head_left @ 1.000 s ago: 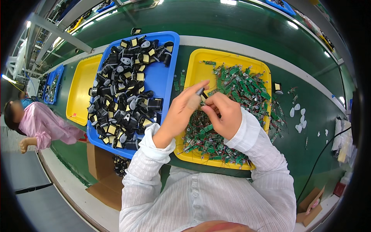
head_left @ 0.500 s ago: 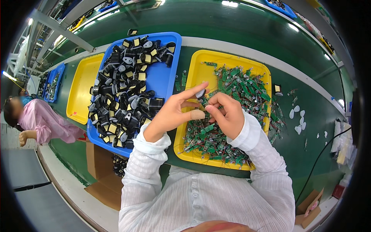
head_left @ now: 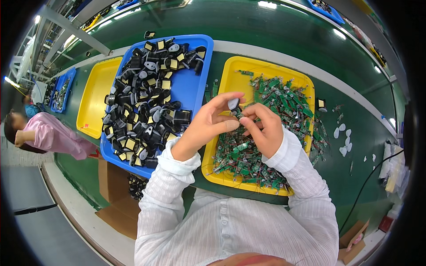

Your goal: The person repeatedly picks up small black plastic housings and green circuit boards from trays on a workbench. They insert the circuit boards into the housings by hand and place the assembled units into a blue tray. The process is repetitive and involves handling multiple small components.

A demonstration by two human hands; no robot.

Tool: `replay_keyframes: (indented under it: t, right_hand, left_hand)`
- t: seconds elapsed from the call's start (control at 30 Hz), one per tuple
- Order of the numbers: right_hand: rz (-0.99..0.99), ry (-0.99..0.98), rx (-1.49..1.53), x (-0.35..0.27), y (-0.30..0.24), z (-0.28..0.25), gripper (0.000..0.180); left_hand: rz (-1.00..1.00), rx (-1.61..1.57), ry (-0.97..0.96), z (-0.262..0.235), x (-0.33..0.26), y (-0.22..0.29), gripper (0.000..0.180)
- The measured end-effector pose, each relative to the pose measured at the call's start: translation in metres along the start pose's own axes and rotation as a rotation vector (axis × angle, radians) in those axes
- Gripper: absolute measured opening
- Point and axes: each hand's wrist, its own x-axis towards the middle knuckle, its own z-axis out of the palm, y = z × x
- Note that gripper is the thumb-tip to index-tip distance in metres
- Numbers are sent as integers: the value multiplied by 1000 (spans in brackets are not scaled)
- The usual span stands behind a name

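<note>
A small black plastic housing with a pale grey oval face [head_left: 233,103] is gripped between the thumb and fingers of my left hand [head_left: 202,128]. A beige bandage wraps that thumb. My right hand [head_left: 267,133] pinches a small green circuit board [head_left: 238,114] at the housing's lower end; whether the board sits inside it cannot be made out. Both hands are above a yellow tray [head_left: 230,66] heaped with green circuit boards [head_left: 284,99] with thin wires. To the left, a blue tray [head_left: 188,91] holds many similar black housings [head_left: 151,91], some with cream pads.
Farther left lies another yellow tray [head_left: 95,102]. Right of the boards are a single black housing [head_left: 321,104], several white oval pieces [head_left: 347,139] and a black cable [head_left: 370,173]. A cardboard box [head_left: 117,190] stands below the bench. Another person in pink [head_left: 60,135] is at the left.
My hands stay together over the yellow tray and have shifted slightly, with the housing turned a little in my left fingers. The person in pink has raised a hand.
</note>
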Motion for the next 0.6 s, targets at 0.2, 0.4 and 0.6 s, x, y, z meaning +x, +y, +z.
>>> replay_keyframes:
  t: [0.2, 0.4, 0.6]
  right_hand:
    - [-80, -1, -78, -1, 1, 2, 9]
    - [52, -6, 138, -1, -2, 2, 8]
    - [53, -1, 178, 1, 1, 1, 11]
  left_hand:
    - [43, 22, 9, -2, 2, -5, 48]
    - [11, 58, 26, -5, 2, -6, 46]
    - [46, 117, 50, -2, -1, -4, 45]
